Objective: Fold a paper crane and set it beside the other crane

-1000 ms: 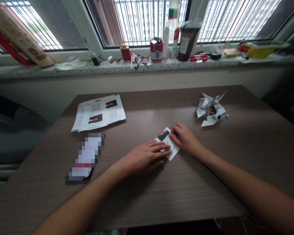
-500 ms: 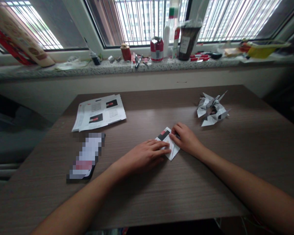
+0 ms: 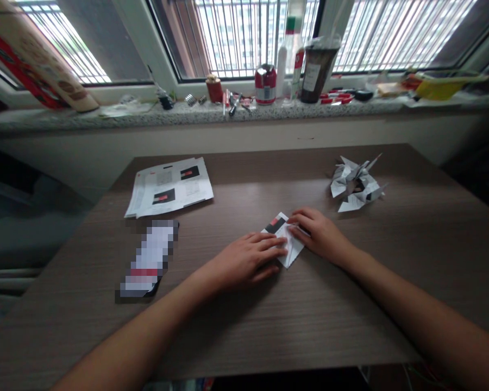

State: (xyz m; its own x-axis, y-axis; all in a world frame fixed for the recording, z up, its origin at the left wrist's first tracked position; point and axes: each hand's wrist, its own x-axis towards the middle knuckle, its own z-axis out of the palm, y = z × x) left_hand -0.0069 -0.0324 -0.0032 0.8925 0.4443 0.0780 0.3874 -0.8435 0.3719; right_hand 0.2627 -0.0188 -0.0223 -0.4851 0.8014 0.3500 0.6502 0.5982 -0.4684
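A small folded piece of printed paper (image 3: pixel 292 254) lies flat on the brown table (image 3: pixel 244 326), turned like a diamond, with a dark and red patch near its far corner. My left hand (image 3: pixel 248 258) rests on its left part with the fingers stretched over it, hiding that side. At the upper right edge, my right hand (image 3: pixel 320 233) touches the paper with its fingers extended and lying low. Neither hand is closed around anything. The undersides of the fingers are hidden.
Several pointed folded-paper pieces (image 3: pixel 352 184) cluster at the back right. A stack of printed sheets (image 3: pixel 167 187) lies back left, above a blurred-out phone (image 3: pixel 152 252). On the windowsill (image 3: pixel 146 117) stand a red can (image 3: pixel 265 87), a dark drink cup (image 3: pixel 314 73) and small items.
My right hand's fingers, bent at the paper's edge before, are now straighter and flatter along it. My left hand stays on the paper. The whole view has shifted slightly.
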